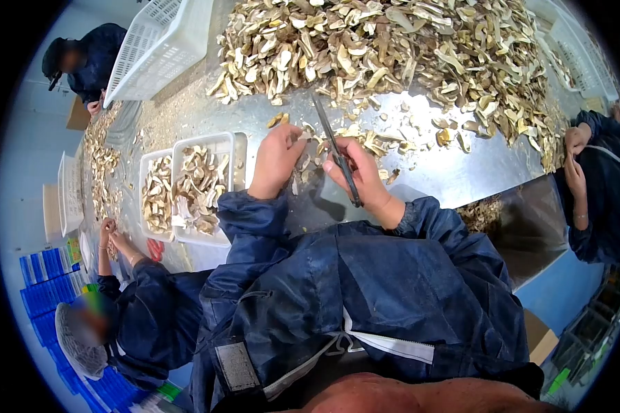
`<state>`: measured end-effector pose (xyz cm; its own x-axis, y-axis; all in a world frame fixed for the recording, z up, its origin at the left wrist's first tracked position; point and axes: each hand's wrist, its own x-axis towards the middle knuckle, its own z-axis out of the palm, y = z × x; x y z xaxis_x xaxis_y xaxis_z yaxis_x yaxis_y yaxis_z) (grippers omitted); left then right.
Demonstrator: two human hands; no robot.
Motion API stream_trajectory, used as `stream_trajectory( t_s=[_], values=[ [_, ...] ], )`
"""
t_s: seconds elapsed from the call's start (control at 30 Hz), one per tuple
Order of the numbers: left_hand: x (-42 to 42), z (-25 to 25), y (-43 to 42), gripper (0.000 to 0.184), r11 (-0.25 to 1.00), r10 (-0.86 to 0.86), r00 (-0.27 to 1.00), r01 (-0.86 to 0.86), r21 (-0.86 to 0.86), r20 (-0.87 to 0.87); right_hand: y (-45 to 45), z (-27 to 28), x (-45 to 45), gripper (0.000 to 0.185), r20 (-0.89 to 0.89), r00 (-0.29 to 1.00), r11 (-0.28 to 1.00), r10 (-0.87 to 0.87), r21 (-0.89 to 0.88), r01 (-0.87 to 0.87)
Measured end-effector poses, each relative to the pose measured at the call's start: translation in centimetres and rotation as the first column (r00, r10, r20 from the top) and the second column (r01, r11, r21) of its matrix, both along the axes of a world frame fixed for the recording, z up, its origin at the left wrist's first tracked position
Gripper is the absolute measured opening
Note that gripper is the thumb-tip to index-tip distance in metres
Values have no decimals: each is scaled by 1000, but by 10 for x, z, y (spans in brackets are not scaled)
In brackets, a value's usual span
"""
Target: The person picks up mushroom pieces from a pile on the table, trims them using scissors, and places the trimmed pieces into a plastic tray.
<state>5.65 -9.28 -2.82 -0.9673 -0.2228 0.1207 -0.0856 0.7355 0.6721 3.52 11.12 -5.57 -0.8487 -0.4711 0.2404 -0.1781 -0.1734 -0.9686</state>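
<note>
My left hand (277, 160) is closed, with thumb and forefinger pinched on a small pale mushroom piece (305, 136) above the metal table. Close by on the right, my right hand (365, 180) is wrapped around a long, narrow dark-handled blade (329, 132). It points up and away from me, and I cannot tell if it is a knife or scissors seen edge-on. Loose mushroom slices (372, 141) and small scraps lie around both hands. Beyond them rises a large heap of sliced mushrooms (393, 48).
Left of my hands stand two white trays (231, 162) of slices. A tall white crate (162, 51) stands at the back left, another crate (585, 55) at far right. Co-workers sit at the left (158, 310), back left (103, 58) and right (603, 186), hands at the table.
</note>
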Motion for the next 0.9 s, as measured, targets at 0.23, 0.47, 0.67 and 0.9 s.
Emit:
stream_trajectory(
  t_s=[0.23,0.47,0.67,0.9],
  values=[
    [-3,-9,-9,21,940,170,983,-142,310,-63,1,1,0,42,13,1000,1000,5,8,-6],
    [7,7,-19,17,397,117,962,-273,876,247,0,-3,0,42,-15,1000,1000,-10,30,10],
    [-2,4,-27,18,871,221,973,-229,434,71,1,3,0,41,-10,1000,1000,-3,20,3],
    [-28,-9,-25,23,961,241,969,-246,-130,-53,2,3,0,41,-4,1000,1000,-11,29,11]
  ],
)
